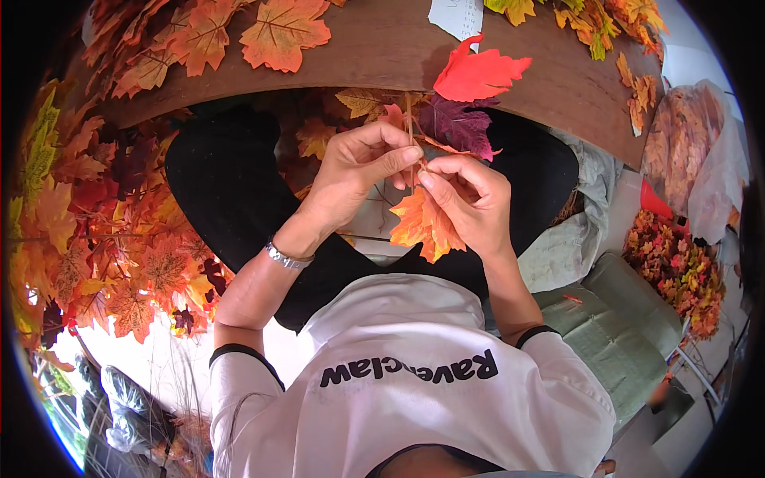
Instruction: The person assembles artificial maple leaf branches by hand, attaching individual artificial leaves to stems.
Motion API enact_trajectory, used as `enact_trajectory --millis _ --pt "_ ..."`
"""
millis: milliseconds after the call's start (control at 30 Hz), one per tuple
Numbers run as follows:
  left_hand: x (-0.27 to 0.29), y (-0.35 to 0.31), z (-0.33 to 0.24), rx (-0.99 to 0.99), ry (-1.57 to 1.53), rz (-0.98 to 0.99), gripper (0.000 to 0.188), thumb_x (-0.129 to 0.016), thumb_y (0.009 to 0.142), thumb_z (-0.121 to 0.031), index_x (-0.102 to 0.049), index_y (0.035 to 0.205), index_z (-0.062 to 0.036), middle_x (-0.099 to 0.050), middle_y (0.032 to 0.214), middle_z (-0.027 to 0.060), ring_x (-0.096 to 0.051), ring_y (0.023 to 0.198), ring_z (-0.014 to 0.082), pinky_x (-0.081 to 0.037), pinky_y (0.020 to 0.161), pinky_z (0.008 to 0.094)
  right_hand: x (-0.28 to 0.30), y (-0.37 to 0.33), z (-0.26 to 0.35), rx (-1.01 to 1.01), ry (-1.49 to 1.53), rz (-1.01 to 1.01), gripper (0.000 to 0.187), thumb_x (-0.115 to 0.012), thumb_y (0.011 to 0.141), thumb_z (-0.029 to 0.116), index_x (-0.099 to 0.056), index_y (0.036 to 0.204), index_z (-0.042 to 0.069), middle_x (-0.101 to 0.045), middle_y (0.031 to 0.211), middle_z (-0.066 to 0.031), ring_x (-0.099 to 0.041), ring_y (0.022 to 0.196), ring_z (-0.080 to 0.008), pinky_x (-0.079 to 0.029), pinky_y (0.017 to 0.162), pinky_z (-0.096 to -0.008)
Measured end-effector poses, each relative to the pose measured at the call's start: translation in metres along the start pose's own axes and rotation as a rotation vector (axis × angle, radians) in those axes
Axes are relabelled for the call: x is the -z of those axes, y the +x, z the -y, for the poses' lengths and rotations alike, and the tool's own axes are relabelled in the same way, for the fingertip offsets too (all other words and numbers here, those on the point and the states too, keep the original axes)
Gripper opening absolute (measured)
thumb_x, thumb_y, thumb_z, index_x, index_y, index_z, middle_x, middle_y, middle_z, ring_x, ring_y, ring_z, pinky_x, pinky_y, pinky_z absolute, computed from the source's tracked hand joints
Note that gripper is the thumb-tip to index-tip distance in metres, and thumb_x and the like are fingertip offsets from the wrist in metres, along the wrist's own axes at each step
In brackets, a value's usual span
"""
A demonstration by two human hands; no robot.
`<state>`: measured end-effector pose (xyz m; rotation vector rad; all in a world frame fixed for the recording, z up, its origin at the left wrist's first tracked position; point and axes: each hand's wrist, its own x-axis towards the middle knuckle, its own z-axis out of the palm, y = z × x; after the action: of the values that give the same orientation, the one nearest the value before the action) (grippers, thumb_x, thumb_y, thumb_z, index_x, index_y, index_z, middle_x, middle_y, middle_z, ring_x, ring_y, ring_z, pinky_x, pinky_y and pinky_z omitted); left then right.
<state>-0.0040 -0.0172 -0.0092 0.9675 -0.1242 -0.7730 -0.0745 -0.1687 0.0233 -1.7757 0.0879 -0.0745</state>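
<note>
My white shirt (414, 398) fills six o'clock. Above it, both hands, left hand (355, 171) and right hand (466, 199), pinch closed on leaf stems (413, 131); the orange leaf (422, 227) dangling below could slip free if I loosen.

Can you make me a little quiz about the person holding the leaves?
1. True or false: both hands pinch the same bunch of fake leaves.
2. Which leaf sticks up highest in the bunch: A red, B green, C blue?
3. What is on the left wrist?

Key:
1. True: left hand and right hand meet at the leaf bunch.
2. A, the red leaf.
3. A silver bracelet.
</note>
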Motion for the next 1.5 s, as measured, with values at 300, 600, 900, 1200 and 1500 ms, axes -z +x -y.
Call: enact_trajectory --millis 300,600,900,1200,1500 --pt "0.0009 0.0003 0.0017 -0.019 0.027 0.014 0.009 -0.060 0.083 -0.009 -0.059 0.085 -0.0006 -0.058 0.075 0.0026 -0.054 0.065 0.0074 -0.045 0.061 0.0210 0.0005 -0.0025 -0.0013 -0.025 -0.015 0.007 0.007 -0.062 0.078 0.000 -0.059 0.083 -0.004 -0.060 0.070 -0.0048 -0.053 0.062 -0.0054 -0.042 0.056 -0.0195" --pt "0.0004 0.0004 0.0018 -0.042 0.106 0.024 0.008 -0.059 0.083 -0.007 -0.059 0.086 0.0002 -0.059 0.078 0.0025 -0.054 0.066 0.0074 -0.045 0.062 0.0207 -0.0009 -0.0039 -0.0028 -0.078 0.034 0.005 0.007 -0.062 0.079 0.000 -0.058 0.083 -0.004 -0.059 0.070 -0.0046 -0.052 0.063 -0.0055 -0.042 0.055 -0.0192" --pt "0.0012 -0.0003 0.0004 -0.044 0.122 0.018 0.008 -0.060 0.083 -0.008 -0.059 0.086 0.0001 -0.059 0.079 0.0028 -0.055 0.066 0.0076 -0.046 0.062 0.0208 0.0018 -0.0058 0.0002 -0.074 0.057 0.014 0.007 -0.061 0.079 0.000 -0.058 0.083 -0.005 -0.059 0.069 -0.0036 -0.052 0.061 -0.0052 -0.042 0.054 -0.0189" --pt "-0.0023 -0.0018 -0.0016 -0.040 0.145 0.026 0.008 -0.059 0.083 -0.007 -0.058 0.085 0.0002 -0.059 0.080 0.0027 -0.055 0.067 0.0075 -0.046 0.062 0.0209 0.0007 -0.0063 -0.0015 -0.061 0.043 0.004 0.007 -0.062 0.079 0.000 -0.059 0.083 -0.004 -0.059 0.069 -0.0035 -0.052 0.060 -0.0048 -0.042 0.053 -0.0188" --pt "-0.0033 -0.0022 -0.0033 -0.044 0.140 0.029 0.007 -0.060 0.083 -0.007 -0.058 0.084 0.0002 -0.058 0.079 0.0027 -0.055 0.068 0.0074 -0.047 0.062 0.0209 0.0024 -0.0061 -0.0008 -0.051 0.031 0.008 0.007 -0.062 0.079 0.001 -0.059 0.083 -0.004 -0.059 0.069 -0.0031 -0.052 0.061 -0.0043 -0.042 0.053 -0.0183"
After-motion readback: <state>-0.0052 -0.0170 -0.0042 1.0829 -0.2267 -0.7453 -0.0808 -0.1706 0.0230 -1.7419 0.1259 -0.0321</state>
